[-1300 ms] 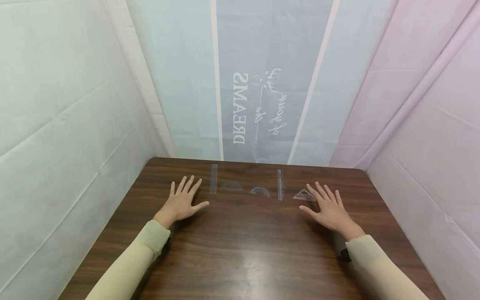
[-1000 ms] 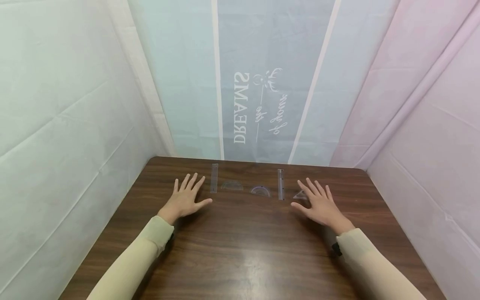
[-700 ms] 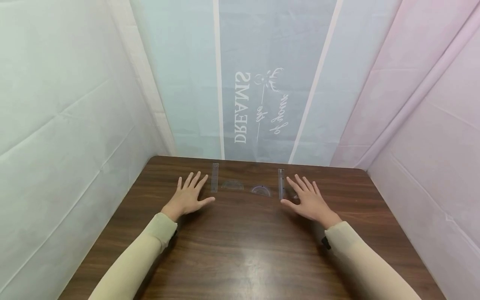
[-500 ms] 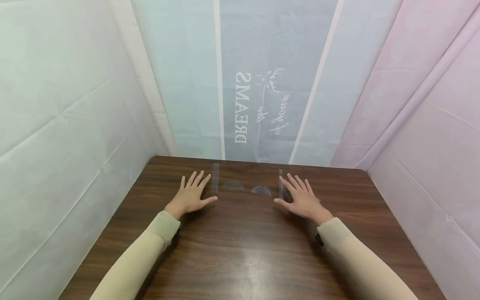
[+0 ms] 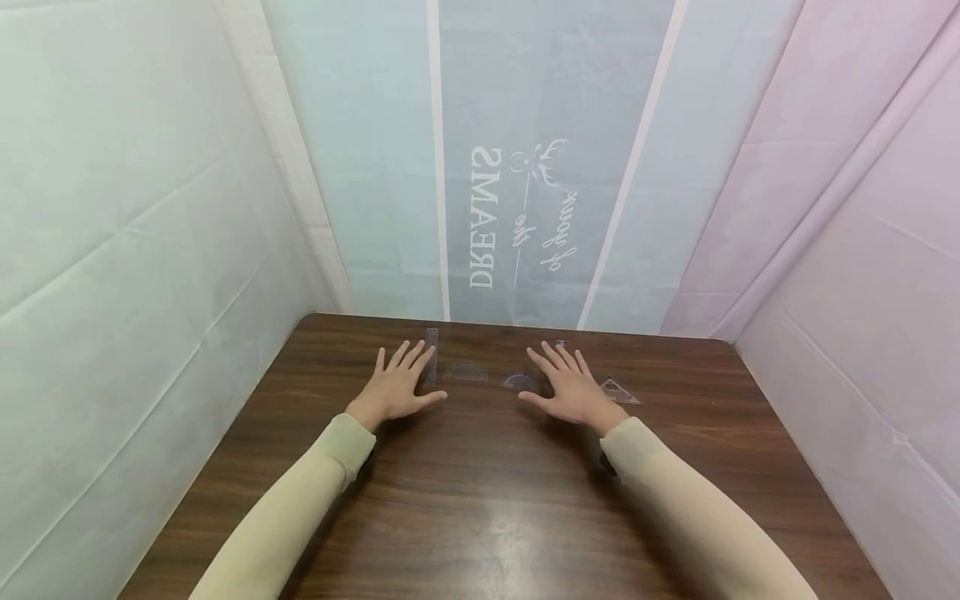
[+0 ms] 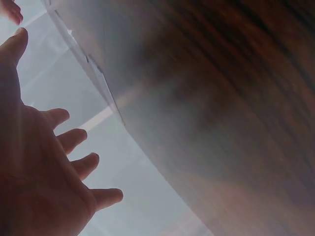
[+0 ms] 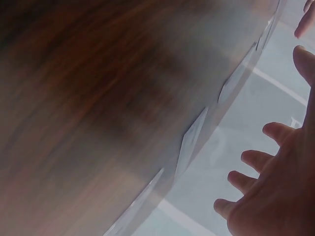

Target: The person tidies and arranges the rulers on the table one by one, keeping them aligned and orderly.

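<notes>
Your left hand [image 5: 397, 390] and right hand [image 5: 573, 392] hover palm down over the desk [image 5: 480, 475], fingers [image 5: 424, 360] spread.
Your forearms [image 5: 288, 508], in pale sleeves [image 5: 697, 500], slant inward toward the far edge, one each side of the desk's middle. Your hands sit roughly level, apart, nearer the far edge than its left and right edges' near ends; fingers straight and fanned, thumbs [image 5: 431, 399] stretched toward each other. Each wrist view shows a gap between palm [image 6: 44, 177] and desk.
</notes>
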Demonstrator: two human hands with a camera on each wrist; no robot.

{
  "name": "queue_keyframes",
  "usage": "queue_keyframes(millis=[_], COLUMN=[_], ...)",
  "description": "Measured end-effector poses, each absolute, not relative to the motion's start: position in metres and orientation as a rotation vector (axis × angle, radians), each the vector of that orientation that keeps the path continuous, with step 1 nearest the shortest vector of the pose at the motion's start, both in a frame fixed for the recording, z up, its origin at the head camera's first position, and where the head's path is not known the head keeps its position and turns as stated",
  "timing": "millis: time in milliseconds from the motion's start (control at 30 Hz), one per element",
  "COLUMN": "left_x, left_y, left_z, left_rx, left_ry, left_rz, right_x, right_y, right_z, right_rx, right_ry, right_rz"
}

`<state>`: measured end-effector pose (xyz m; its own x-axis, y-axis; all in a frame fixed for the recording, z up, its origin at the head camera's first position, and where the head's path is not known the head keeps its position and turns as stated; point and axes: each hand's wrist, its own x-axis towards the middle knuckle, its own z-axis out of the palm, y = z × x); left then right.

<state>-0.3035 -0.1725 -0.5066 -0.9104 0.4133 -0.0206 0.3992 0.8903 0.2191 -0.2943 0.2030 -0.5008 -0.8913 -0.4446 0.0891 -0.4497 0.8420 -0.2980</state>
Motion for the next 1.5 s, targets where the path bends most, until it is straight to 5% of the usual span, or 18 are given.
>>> queue_keyframes(millis=[1500], left_x=[-0.335], left_y=[-0.126], left_z=[-0.51], left_rx=[0.811], left_ry=[2.985], left_rz=[0.053], right_x=[-0.34], right_y=[0.113], right_z=[-0.508], right_rx=[0.895], right_ry=[-3.181], right_rz=[0.438])
